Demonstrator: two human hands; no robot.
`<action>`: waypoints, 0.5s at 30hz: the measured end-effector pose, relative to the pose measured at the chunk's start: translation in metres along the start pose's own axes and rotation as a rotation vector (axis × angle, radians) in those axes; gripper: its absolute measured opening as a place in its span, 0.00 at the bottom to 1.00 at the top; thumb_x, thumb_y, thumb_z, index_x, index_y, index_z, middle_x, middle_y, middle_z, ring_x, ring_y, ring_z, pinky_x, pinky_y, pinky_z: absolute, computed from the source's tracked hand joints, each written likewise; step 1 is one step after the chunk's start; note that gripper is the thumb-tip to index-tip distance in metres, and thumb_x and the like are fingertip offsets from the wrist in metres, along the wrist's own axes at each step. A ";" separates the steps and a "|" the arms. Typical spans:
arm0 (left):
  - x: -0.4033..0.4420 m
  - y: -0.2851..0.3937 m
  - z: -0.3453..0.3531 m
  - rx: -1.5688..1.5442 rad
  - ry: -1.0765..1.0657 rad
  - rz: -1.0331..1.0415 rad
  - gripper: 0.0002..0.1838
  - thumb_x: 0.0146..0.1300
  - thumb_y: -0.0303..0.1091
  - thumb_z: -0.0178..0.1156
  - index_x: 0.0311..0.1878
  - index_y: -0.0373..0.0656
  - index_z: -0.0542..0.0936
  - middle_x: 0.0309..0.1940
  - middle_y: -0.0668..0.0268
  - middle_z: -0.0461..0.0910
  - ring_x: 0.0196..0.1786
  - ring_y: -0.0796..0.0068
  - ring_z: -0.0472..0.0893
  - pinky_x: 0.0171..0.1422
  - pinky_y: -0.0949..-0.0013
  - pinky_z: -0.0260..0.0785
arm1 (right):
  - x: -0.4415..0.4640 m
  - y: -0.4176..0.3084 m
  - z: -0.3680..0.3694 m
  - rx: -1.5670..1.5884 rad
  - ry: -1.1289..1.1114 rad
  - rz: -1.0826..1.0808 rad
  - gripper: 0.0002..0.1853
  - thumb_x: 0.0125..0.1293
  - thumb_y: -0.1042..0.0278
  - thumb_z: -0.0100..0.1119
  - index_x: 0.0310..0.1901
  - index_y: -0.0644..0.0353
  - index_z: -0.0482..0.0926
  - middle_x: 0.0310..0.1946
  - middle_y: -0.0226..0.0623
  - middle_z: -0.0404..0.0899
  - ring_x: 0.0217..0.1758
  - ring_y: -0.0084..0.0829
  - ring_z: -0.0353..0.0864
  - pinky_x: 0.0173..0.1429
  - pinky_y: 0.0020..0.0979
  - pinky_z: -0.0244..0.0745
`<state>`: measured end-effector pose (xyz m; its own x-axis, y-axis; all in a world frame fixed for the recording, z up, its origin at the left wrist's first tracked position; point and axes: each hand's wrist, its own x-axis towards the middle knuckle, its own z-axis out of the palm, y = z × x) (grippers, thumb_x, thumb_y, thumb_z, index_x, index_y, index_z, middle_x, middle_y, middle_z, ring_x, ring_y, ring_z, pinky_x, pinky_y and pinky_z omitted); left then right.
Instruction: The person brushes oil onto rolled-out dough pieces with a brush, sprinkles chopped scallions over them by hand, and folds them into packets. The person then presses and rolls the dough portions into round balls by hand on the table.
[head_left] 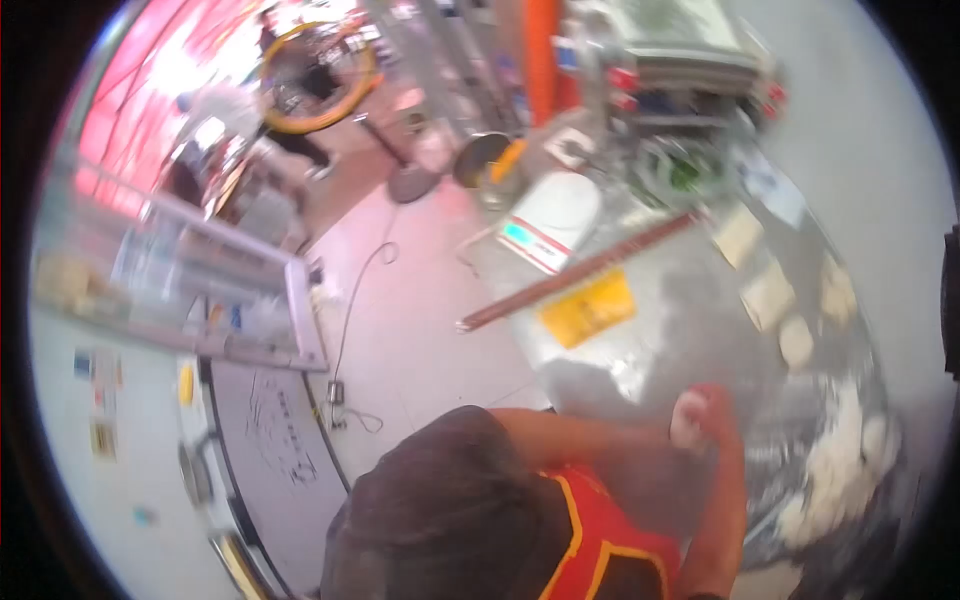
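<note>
My left hand [686, 428] and my right hand [716, 406] meet above the metal table [650, 385]. Both look closed and pressed together. Something pale shows where they touch, but blur hides whether it is a lump or floured fingers. The left arm reaches in from a dark sleeve, and the right forearm rises along the right of the red apron [600, 520]. White dough or flour [835, 470] lies in a heap to the right of the hands. Beyond them is a round pale dough piece [796, 342], with flat pale pieces [768, 296] beside it.
A brown stick [585, 275] lies across the table, jutting past its edge. Near it are a yellow packet [588, 308] and a white scale [552, 220]. Greens in a plastic bag [685, 175] sit by a machine [690, 70]. A cable [350, 300] runs along the floor.
</note>
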<state>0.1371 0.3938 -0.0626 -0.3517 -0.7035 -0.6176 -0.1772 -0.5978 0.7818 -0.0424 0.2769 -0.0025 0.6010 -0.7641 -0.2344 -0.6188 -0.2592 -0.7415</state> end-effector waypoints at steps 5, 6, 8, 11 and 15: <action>-0.026 0.041 -0.012 -0.030 -0.025 0.161 0.17 0.65 0.38 0.53 0.50 0.35 0.76 0.40 0.61 0.79 0.41 0.68 0.75 0.46 0.61 0.70 | 0.017 0.023 0.017 0.129 0.212 0.183 0.20 0.47 0.63 0.71 0.40 0.65 0.78 0.35 0.43 0.80 0.41 0.42 0.79 0.47 0.40 0.74; -0.026 0.054 -0.026 0.199 0.078 0.276 0.18 0.65 0.39 0.52 0.51 0.36 0.75 0.41 0.60 0.79 0.42 0.67 0.75 0.47 0.62 0.70 | 0.012 0.025 0.013 0.195 0.346 0.275 0.19 0.49 0.63 0.70 0.39 0.66 0.78 0.33 0.42 0.80 0.38 0.40 0.79 0.45 0.39 0.74; 0.031 0.017 -0.033 0.332 0.319 0.353 0.23 0.68 0.43 0.48 0.59 0.37 0.71 0.55 0.54 0.72 0.57 0.61 0.70 0.62 0.59 0.63 | -0.036 0.025 -0.007 0.189 0.585 0.557 0.17 0.54 0.63 0.68 0.37 0.67 0.77 0.29 0.40 0.79 0.31 0.34 0.79 0.38 0.36 0.76; 0.002 0.091 -0.047 0.367 0.215 0.244 0.27 0.70 0.47 0.42 0.63 0.37 0.68 0.63 0.48 0.66 0.67 0.51 0.65 0.72 0.54 0.53 | -0.111 -0.016 0.007 0.839 0.462 0.758 0.14 0.61 0.61 0.62 0.30 0.65 0.74 0.20 0.33 0.73 0.22 0.25 0.73 0.25 0.31 0.69; 0.036 0.092 -0.023 0.533 0.198 0.345 0.22 0.64 0.44 0.50 0.51 0.34 0.77 0.49 0.44 0.77 0.56 0.46 0.74 0.62 0.52 0.65 | -0.127 -0.022 0.006 0.239 0.806 0.627 0.14 0.58 0.58 0.64 0.32 0.63 0.76 0.23 0.33 0.75 0.25 0.24 0.71 0.30 0.29 0.67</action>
<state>0.1289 0.3048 -0.0146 -0.3029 -0.9083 -0.2885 -0.5333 -0.0894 0.8412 -0.1020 0.3836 0.0401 -0.3619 -0.9113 -0.1962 -0.5342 0.3752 -0.7575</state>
